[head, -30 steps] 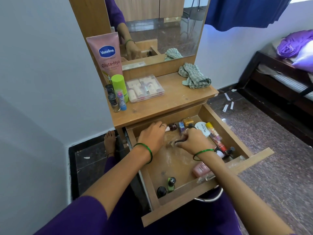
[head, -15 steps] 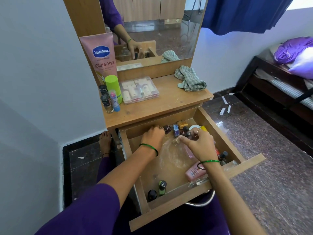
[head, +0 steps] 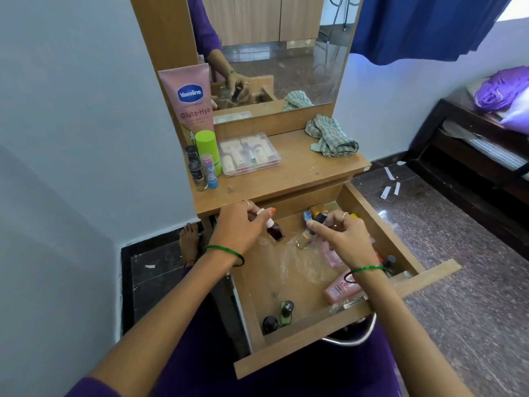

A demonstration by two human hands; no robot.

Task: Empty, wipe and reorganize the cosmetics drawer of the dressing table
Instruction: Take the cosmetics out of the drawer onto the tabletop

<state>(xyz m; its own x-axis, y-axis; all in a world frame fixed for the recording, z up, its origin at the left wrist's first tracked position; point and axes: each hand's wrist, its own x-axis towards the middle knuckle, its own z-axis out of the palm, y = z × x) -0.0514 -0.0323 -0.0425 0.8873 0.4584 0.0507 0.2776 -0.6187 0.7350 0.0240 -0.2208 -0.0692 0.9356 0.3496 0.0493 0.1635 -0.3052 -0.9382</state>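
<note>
Glass, small and glossy: the left hand [head: 239,224] pinches a dark red nail polish bottle [head: 275,231] by its white cap, hanging neck-up over the drawer [head: 297,328]. The right hand [head: 347,239] pinches a clear bottle [head: 305,239], tilted. The wooden worktop [head: 300,173] lies just beyond and above both; the left grip is nearer its clustered bottles.
</note>
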